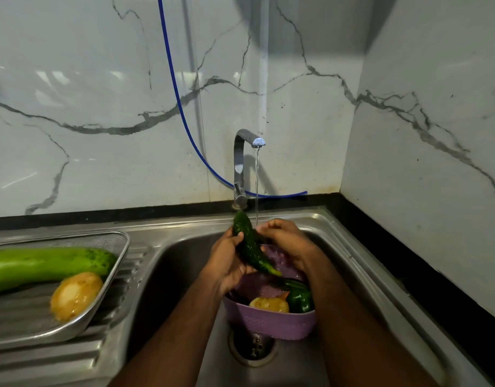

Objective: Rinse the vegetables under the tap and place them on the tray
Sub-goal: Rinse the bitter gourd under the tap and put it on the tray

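A dark green cucumber (249, 244) is held over the sink, just left of the water stream falling from the chrome tap (247, 139). My left hand (226, 261) grips its middle from the left. My right hand (282, 238) curls its fingers against the cucumber's upper right side, under the stream. Below them a purple basket (268, 319) stands in the sink with a potato (268, 304) and a green pepper (299, 297) inside. The steel mesh tray (112, 275) on the left drainboard holds a long light-green gourd (48, 265) and a potato (76, 296).
The steel sink (185, 275) has its drain (253, 347) right in front of the basket. A blue hose (179, 107) hangs down the marble wall behind the tap. A black counter edge (408, 261) runs along the right.
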### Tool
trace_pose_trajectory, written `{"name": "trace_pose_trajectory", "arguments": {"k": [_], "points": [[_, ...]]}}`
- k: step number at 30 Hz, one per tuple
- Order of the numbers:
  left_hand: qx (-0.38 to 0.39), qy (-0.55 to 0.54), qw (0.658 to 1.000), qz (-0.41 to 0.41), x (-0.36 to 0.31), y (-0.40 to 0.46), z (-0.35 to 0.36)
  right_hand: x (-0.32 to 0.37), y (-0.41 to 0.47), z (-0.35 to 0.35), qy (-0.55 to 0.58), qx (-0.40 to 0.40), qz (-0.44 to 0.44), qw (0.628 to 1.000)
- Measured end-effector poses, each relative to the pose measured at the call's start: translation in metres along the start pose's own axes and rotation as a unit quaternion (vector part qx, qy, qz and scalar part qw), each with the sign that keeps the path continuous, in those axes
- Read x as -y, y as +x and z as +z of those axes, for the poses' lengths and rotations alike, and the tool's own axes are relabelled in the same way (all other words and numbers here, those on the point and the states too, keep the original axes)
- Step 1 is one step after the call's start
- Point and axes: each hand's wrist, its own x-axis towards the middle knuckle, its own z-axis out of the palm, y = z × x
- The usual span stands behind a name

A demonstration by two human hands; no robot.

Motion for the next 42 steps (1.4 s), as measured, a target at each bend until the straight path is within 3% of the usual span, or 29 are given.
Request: {"name": "trace_pose_trajectory", "arguments": {"k": [6, 12, 17, 25, 28, 32, 35, 39, 42], "points": [[0.024, 0.027, 0.996, -0.086, 0.007, 0.0, 0.01, -0.009, 0.003, 0.019, 0.085, 0.052, 0.048, 0.994], [-0.012, 0.113, 0.99, -0.084, 0.013, 0.0, 0.009, -0.002, 0.024, 0.034, 0.129, -0.089, -0.024, 0.987], [-0.036, 0.115, 0.991, -0.065, 0.01, 0.003, 0.004, -0.003, 0.019, 0.023, 0.173, 0.043, 0.03, 0.983], [-0.009, 0.099, 0.994, -0.056, 0.008, -0.001, 0.004, 0.003, 0.024, 0.033, 0.177, -0.012, 0.013, 0.984], [0.024, 0.066, 0.995, -0.068, 0.004, -0.003, 0.0, 0.002, 0.021, 0.024, 0.244, 0.051, 0.023, 0.968], [0.064, 0.037, 0.993, -0.089, -0.001, -0.005, -0.001, 0.003, 0.01, 0.016, 0.231, 0.117, 0.018, 0.966], [0.028, 0.137, 0.987, -0.08, 0.0, -0.008, -0.002, 0.008, 0.012, 0.024, 0.204, 0.041, -0.009, 0.978], [-0.007, 0.369, 0.929, -0.033, 0.003, -0.016, -0.011, 0.004, 0.023, 0.024, 0.132, -0.113, -0.06, 0.983], [-0.016, 0.398, 0.917, 0.001, 0.004, -0.014, -0.006, 0.002, 0.027, 0.028, 0.154, -0.09, -0.064, 0.982]]}}
